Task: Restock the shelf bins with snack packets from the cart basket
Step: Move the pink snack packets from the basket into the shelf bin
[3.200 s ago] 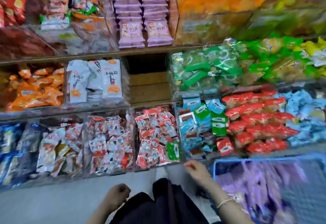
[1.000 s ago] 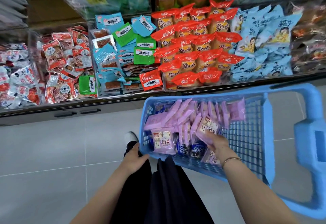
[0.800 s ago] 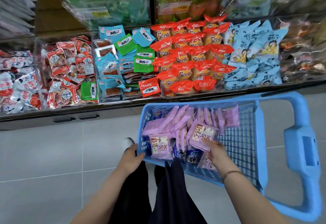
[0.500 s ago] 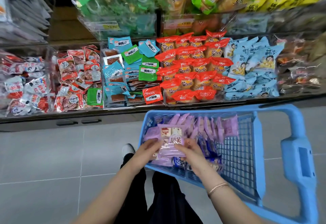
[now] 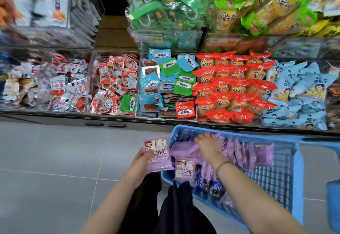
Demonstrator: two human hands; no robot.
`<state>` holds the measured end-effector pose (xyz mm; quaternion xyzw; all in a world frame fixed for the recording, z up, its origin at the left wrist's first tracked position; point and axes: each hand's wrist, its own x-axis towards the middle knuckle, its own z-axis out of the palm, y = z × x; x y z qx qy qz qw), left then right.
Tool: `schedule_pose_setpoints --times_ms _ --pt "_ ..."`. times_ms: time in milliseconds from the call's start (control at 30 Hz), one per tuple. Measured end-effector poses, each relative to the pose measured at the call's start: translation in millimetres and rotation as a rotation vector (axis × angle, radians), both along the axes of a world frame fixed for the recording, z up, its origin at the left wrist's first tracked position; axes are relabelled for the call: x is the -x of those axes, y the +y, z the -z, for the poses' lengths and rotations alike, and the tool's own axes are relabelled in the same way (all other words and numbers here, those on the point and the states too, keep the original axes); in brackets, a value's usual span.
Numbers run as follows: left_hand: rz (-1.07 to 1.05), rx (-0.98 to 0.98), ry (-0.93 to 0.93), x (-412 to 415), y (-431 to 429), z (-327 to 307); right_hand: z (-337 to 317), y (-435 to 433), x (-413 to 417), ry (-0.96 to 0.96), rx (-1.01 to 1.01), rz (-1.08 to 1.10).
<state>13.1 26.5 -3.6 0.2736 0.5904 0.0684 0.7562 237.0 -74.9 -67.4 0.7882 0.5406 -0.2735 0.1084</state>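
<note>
Reads 奶芙 in large letters on the purple packet in the left hand; small red tab above it illegible. Same 奶芙 on a second purple packet in the basket. Reads 亲嘴烧 on green packets and blue packets. Reads 面包丁 on light blue bags. Lettering on red bags unclear.

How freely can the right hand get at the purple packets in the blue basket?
Probably yes: the right hand rests on the purple packets, the blue basket is open on top, nothing covers them.
</note>
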Motion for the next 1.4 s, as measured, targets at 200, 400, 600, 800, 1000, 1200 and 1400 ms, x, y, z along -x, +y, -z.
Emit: schedule_pose_setpoints --times_ms 200,400,600,800,1000,1200,1400 --pt "-0.040 0.018 -0.004 10.0 1.2 -2.4 -20.1 -16.0 2.2 0.214 -0.423 0.264" --pt "0.039 0.010 0.020 -1.4 -3.2 -1.5 -25.3 -29.9 -0.4 0.277 -0.291 0.194" --pt "0.036 -0.005 0.081 7.6 -4.9 -2.0 1.4 -19.0 5.2 0.062 -0.069 -0.002" --pt "-0.036 -0.027 0.096 32.6 -5.6 -5.1 -9.7 -14.4 -2.6 0.017 -0.319 0.129" --pt "-0.022 -0.031 0.032 26.2 -13.4 -9.9 -63.4 -31.4 -10.3 0.815 -0.520 0.861" --pt "0.152 -0.026 0.015 -2.6 -24.2 -12.9 -74.0 -46.6 8.8 0.947 -0.364 0.846" --pt "0.288 -0.008 -0.043 -15.2 -39.1 -2.1 -74.4 -51.3 36.5 0.980 -0.308 0.915"
